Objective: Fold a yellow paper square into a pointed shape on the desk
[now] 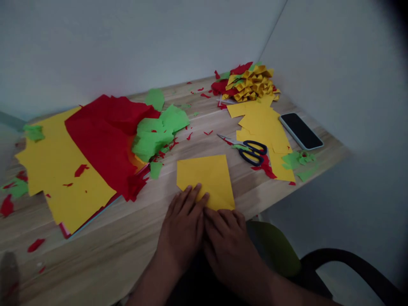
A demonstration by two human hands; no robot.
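Observation:
A yellow sheet of paper point(207, 172) lies on the wooden table in front of me, its near edge at the table's front. My left hand point(183, 225) rests on its near left part, fingers stretched out and pressed to the paper. Close beside it, my right hand point(229, 242) has its fingers bent over the paper's near right edge, gripping it there. The thumbs and the underside of that edge are hidden. Past the sheet's far right corner is a pair of scissors point(251, 151) with dark handles, blades pointing left.
On the left, torn red paper point(105, 136) and green paper point(159, 131) lie over large yellow sheets point(54, 165). At the back right sits a pile of folded yellow pieces point(255, 83). Yellow cut sheets point(261, 123) and a phone point(301, 131) are nearer. A chair point(274, 242) stands at right.

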